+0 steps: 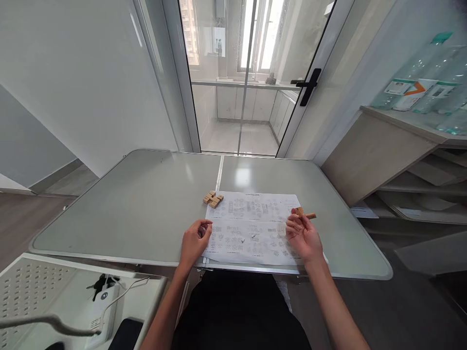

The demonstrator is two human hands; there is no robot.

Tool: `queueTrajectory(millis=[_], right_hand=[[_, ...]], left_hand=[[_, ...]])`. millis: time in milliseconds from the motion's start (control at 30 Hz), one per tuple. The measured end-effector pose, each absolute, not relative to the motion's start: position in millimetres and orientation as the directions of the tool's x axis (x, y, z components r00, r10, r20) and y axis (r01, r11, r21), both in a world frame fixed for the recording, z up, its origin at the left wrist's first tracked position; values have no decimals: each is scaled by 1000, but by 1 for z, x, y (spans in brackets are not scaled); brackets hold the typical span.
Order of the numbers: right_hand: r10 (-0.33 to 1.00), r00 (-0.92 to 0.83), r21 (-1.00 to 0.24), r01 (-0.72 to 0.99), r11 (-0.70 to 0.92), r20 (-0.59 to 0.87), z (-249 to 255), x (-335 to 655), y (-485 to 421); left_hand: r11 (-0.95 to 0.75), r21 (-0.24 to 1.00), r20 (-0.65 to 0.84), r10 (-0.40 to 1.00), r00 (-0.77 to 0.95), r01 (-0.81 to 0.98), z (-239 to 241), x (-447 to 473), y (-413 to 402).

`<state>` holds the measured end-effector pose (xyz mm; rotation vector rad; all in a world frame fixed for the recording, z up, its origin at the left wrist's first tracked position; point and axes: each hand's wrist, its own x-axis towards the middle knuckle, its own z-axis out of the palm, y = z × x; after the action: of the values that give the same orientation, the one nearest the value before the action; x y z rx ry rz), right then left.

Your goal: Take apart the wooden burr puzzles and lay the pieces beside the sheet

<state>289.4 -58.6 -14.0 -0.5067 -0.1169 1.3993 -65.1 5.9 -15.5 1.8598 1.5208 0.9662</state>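
A white sheet of paper (pixel 262 229), printed with rows of small diagrams and a few pen marks, lies on the table in front of me. My left hand (pixel 197 238) rests at the sheet's left edge, fingers loosely curled with a gap to the thumb and nothing seen in them. Over the sheet's right edge, my right hand (pixel 302 237) is palm up, its fingertips pinching a light wooden block piece (pixel 311 216); fingers hide part of it. A small interlocked cluster of wooden blocks (pixel 213 199) sits on the sheet's upper left corner.
The grey-green table (pixel 109 209) has a seam down its middle. At lower left, a white cart (pixel 146 296) holds a power strip (pixel 104 311), keys (pixel 99 286) and a black phone (pixel 126 334). Plastic bottles (pixel 412 80) stand on a shelf at right. A glass door (pixel 244 107) is beyond.
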Motion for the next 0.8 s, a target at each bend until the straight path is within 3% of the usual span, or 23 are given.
queueTrajectory(millis=[67, 167, 233, 300, 467, 700, 800], right_hand=[[957, 198, -486, -871, 72, -212, -18, 287, -57], [953, 227, -711, -703, 19, -200, -24, 279, -64], [959, 194, -880, -465, -95, -206, -26, 270, -72], [970, 121, -963, -192, -187, -212, -26, 260, -80], [984, 94, -984, 85, -157, -149, -20, 241, -91], [993, -21, -954, 282, -103, -113, -10, 224, -94], [988, -121, -948, 315, -51, -93, 0, 214, -95]], left_hand=[[-210, 782, 183, 977, 106, 587, -16, -65, 6], [-209, 783, 180, 978, 108, 586, -16, -65, 5], [-213, 782, 185, 977, 108, 585, -16, -65, 6], [-217, 783, 191, 976, 107, 584, -16, -65, 6], [-228, 779, 199, 973, 114, 584, -15, -65, 5], [-369, 734, 288, 929, 231, 571, 3, -55, -8], [-338, 832, 205, 924, 323, 439, 11, -44, -14]])
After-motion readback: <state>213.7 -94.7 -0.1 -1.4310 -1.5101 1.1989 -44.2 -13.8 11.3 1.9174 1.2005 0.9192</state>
